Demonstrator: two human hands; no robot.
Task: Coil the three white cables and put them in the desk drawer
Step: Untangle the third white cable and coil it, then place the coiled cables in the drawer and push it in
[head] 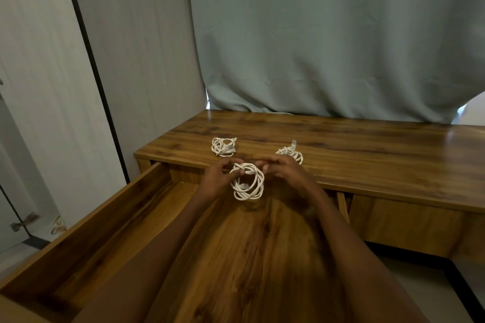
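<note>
A coiled white cable [248,182] hangs above the open wooden drawer [110,220], near the desk's front edge. My left hand [219,178] grips its left side. My right hand [284,169] is at the coil's upper right with curled fingers; whether it touches the coil I cannot tell. A second coiled white cable [223,146] lies on the desk top [367,149] just behind my left hand. A third coiled white cable [291,152], with one clear connector sticking up, lies on the desk behind my right hand, partly hidden by it.
The drawer is pulled far out toward me and its wooden bottom [236,257] is bare. A grey-green curtain [328,34] hangs behind the desk. Pale cupboard doors [52,86] stand to the left.
</note>
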